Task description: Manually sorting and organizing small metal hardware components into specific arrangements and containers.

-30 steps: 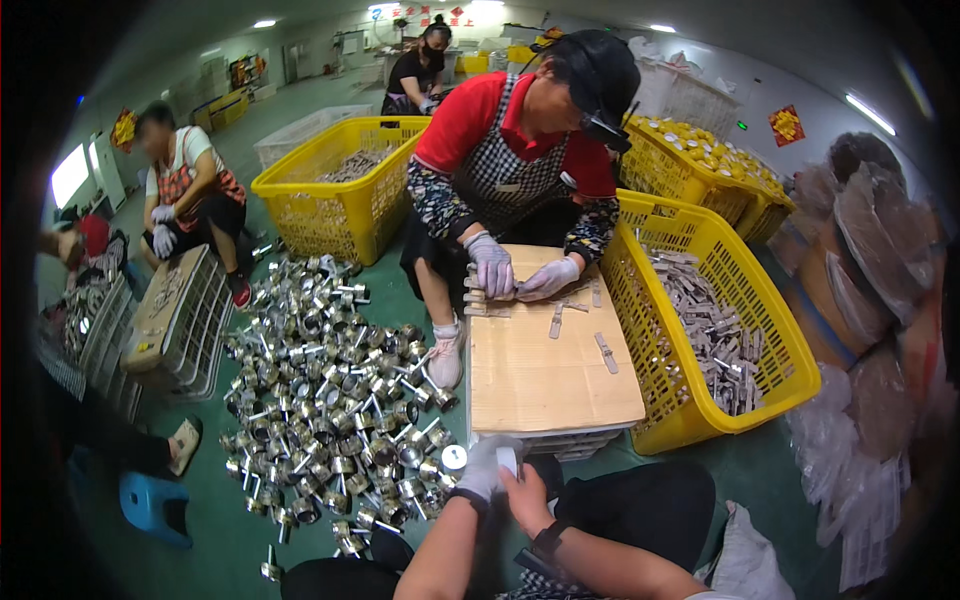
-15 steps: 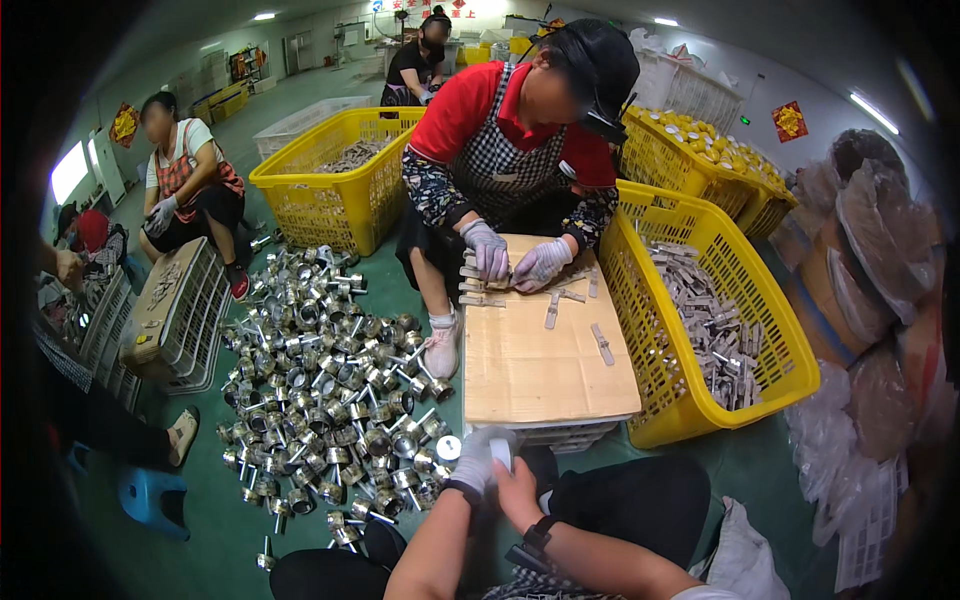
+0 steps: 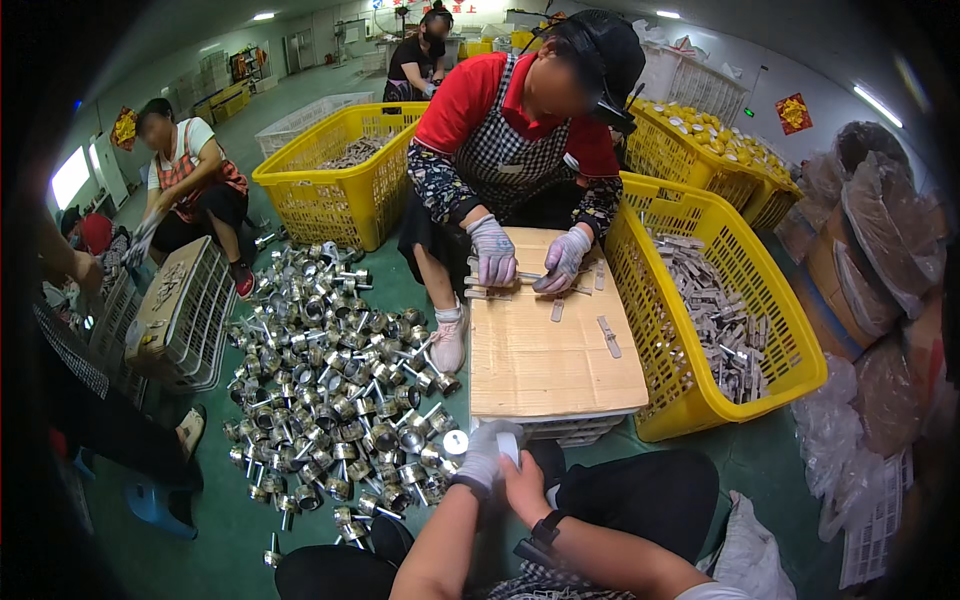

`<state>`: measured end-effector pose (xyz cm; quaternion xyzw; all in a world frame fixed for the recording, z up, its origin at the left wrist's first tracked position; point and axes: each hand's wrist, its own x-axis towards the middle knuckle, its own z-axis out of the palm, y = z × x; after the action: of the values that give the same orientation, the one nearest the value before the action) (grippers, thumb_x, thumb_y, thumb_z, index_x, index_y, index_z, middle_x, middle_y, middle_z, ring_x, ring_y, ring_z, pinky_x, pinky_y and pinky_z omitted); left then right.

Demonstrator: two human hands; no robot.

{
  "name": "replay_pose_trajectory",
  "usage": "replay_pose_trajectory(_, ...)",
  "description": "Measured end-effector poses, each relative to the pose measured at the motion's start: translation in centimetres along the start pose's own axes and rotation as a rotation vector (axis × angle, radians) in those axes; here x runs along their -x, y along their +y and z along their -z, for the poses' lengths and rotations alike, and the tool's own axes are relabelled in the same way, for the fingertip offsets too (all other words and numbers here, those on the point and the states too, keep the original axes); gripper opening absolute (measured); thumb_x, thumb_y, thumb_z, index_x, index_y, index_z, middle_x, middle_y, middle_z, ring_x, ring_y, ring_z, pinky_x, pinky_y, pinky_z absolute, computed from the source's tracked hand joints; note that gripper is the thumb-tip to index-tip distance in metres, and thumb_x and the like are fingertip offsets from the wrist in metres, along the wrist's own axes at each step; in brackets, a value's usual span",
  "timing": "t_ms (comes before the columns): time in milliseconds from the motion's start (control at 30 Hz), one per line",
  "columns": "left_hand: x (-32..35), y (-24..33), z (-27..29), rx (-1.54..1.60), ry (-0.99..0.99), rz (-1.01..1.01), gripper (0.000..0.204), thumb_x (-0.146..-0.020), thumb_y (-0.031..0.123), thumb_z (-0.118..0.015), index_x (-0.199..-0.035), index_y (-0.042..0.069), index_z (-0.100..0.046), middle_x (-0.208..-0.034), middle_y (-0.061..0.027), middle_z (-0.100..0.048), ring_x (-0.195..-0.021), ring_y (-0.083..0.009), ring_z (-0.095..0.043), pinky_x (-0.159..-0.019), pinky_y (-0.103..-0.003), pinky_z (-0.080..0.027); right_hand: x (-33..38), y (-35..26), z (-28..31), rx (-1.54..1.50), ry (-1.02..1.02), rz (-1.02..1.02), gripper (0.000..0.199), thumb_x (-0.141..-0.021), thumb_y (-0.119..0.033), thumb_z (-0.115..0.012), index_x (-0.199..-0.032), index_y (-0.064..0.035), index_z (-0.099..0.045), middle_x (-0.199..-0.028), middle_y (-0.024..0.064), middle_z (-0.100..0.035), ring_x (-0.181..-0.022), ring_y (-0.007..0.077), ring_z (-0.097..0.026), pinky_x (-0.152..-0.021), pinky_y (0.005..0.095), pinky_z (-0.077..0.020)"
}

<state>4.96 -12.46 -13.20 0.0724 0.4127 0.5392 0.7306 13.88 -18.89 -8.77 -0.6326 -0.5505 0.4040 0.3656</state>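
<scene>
My left hand (image 3: 480,458), in a pale work glove, is closed around one side of a small white piece (image 3: 509,448). My bare right hand (image 3: 523,486) grips the same piece from the other side, its thumb lying along it. Too little of the piece shows to tell its kind. Both hands are low in front of me, just short of the near edge of a cardboard-topped work surface (image 3: 550,385). To their left lies a large heap of shiny metal cups with stems (image 3: 345,390), and one white round disc (image 3: 456,442) shows at its edge.
Across the board, a person's gloved hands (image 3: 525,262) handle flat grey metal strips (image 3: 610,337). A yellow basket (image 3: 735,395) of such strips stands at right, another yellow basket (image 3: 330,185) farther left. A blue stool (image 3: 160,510) and seated people are at left, plastic-wrapped cartons (image 3: 850,300) at right.
My hands keep their hold on the white piece with little movement. The view has shifted slightly. Across the board, the co-worker's gloved hands have moved farther apart over the strips.
</scene>
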Motion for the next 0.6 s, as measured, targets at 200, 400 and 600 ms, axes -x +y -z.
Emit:
replay_pose_trajectory(200,-0.6,0.1,0.1,0.045,-0.042,-0.005,0.014,-0.076,0.011,-0.052,-0.077,-0.001,-0.059,-0.072,-0.0105,-0.061,-0.063,-0.0214,-0.057,-0.058,-0.029,-0.047,-0.4,0.7,0.0,-0.008,-0.035,-0.013,0.037,-0.084,-0.030,-0.054,-0.090,0.0060,-0.050,-0.085,0.0244,-0.058,-0.082,0.0367,-0.057,-0.070,0.0386,-0.0426)
replay_pose_trajectory(400,0.2,0.0,-0.3,0.035,-0.024,0.018,0.012,-0.074,0.010,-0.055,-0.074,-0.001,-0.059,-0.072,-0.0114,-0.060,-0.064,-0.0228,-0.057,-0.058,-0.030,-0.047,-0.5,1.1,-0.3,-0.006,-0.037,-0.002,0.034,-0.085,-0.028,-0.053,-0.089,0.0053,-0.051,-0.084,0.0229,-0.058,-0.081,0.0346,-0.057,-0.069,0.0377,-0.0426)
replay_pose_trajectory(600,0.3,0.4,-0.4,0.024,-0.029,0.024,0.015,-0.079,0.008,-0.050,-0.080,-0.003,-0.059,-0.074,-0.0103,-0.062,-0.065,-0.0199,-0.058,-0.063,-0.027,-0.049,-0.8,1.6,-0.3,-0.045,-0.027,0.030,0.035,-0.084,-0.032,-0.054,-0.083,0.0028,-0.050,-0.077,0.0237,-0.058,-0.077,0.0405,-0.056,-0.067,0.0424,-0.0427)
